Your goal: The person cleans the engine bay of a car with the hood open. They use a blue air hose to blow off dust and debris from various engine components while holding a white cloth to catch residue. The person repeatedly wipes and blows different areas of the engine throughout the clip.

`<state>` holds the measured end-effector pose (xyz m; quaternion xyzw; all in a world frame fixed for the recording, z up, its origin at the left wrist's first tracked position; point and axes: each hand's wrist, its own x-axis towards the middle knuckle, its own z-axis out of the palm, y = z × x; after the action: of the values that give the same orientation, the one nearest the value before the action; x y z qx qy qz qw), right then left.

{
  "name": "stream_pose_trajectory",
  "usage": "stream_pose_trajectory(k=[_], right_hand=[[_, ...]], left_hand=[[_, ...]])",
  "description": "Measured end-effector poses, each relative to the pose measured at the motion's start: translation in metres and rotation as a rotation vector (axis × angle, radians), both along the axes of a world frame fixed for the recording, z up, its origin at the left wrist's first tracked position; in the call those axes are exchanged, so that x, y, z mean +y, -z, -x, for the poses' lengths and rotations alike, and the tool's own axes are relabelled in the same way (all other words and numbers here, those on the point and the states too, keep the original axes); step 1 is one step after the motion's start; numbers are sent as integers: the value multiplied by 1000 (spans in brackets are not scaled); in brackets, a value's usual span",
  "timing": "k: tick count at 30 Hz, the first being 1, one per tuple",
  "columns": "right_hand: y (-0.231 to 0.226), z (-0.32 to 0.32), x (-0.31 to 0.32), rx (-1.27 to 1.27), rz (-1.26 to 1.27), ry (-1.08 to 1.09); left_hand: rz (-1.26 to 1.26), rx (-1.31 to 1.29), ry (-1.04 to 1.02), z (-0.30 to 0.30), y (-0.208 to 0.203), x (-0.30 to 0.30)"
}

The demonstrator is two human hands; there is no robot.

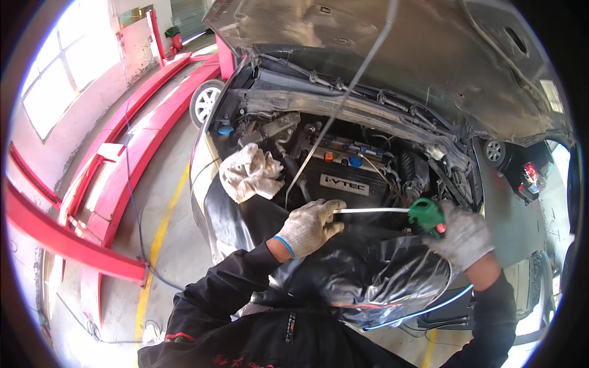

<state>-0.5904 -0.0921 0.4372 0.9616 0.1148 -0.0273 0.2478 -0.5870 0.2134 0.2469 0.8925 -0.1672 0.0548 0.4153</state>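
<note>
My right hand [463, 236], in a pale knitted work glove, is wrapped round the green body of what looks like an air blow gun [426, 216]. From it a long, thin, whitish nozzle [374, 211] runs left to my left hand [310, 228], gloved too, whose fingers pinch its far end. Both hands are above the front edge of an open engine bay, over a shiny black protective cover [362, 264]. Just beyond the nozzle lies the black engine cover [343, 181]. A crumpled white rag [250, 175] rests left of the engine.
A thin prop rod [343, 98] slants up from the bay's front to the raised hood [417, 61]. On the left stands a red vehicle lift [141, 153], with a dark hose [132, 196] hanging beside it. A light-blue hose [423, 311] curves below my right arm.
</note>
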Motion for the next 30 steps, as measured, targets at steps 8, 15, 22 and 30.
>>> stream_pose_trajectory(k=[8, 15, 22, 30], right_hand=[[-44, -140, 105, -90, 279, 123], [3, -323, 228, 91, 414, 55], [70, -455, 271, 224, 420, -29], [132, -498, 274, 316, 484, -138]], left_hand=[[-52, -346, 504, -37, 93, 45], [173, -368, 901, -88, 161, -8], [241, -184, 840, -94, 151, 15], [516, 541, 831, -129, 121, 36]])
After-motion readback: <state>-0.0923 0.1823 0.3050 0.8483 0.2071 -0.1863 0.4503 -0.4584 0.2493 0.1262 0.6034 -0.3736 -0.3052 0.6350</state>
